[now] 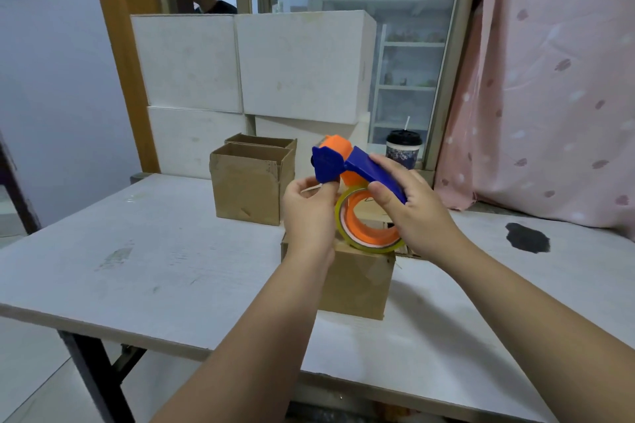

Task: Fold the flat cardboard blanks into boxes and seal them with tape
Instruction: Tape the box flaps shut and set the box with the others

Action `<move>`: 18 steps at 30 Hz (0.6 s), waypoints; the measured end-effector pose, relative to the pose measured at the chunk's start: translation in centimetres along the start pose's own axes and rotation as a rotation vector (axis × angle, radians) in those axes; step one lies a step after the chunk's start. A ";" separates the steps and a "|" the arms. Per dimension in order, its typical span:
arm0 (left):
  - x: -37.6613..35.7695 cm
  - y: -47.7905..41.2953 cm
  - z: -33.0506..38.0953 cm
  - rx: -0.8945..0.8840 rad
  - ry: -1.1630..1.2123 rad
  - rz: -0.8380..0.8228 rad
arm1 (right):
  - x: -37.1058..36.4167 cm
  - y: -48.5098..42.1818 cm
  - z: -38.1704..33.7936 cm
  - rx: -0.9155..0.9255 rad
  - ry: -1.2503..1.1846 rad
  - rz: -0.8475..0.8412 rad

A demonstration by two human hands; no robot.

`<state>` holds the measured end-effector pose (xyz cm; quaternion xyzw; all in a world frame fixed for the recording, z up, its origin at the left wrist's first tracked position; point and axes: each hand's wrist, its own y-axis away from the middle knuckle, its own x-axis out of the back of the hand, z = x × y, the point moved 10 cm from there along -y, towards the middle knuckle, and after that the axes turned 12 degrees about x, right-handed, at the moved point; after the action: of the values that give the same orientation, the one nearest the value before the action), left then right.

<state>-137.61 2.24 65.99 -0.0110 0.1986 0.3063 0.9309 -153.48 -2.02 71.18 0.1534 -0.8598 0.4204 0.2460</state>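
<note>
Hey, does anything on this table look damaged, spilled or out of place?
A dark blotch mars the white table on its right side, a stain or worn patch. The open brown box at the back has scuffed, torn facing. Nothing else stands out.

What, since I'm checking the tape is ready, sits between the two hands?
The tape dispenser and its roll, which left hand and right hand hold; head view.

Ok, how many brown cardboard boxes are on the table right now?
3. Back left, the front open box stands before the rear open box; the near box sits below the tape dispenser. Others may be hidden.
</note>
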 end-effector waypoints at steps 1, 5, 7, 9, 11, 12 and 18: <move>0.2 0.0 0.2 -0.025 -0.009 0.032 | -0.1 0.0 0.1 0.005 -0.003 -0.007; 0.8 0.0 -0.2 -0.023 -0.010 0.090 | -0.3 -0.1 0.2 0.025 0.001 0.001; 1.4 -0.1 -1.0 0.058 0.048 0.128 | -0.4 -0.1 0.1 0.045 -0.010 0.023; 1.4 -0.3 -1.6 0.141 0.106 0.097 | -0.5 0.1 0.2 0.044 -0.041 0.037; 1.2 -0.4 -1.7 0.200 0.162 0.044 | -0.5 0.3 0.4 0.032 -0.079 0.040; 1.3 -0.4 -1.7 0.214 0.180 0.031 | -0.5 0.3 0.4 0.026 -0.091 0.040; 3.4 -1.2 1.0 0.001 -0.150 0.071 | -0.5 0.3 0.0 0.030 -0.089 0.024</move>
<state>-134.06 3.33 65.49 0.0194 0.1285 0.3389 0.9318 -153.17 -1.78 70.73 0.1653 -0.8652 0.4289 0.2002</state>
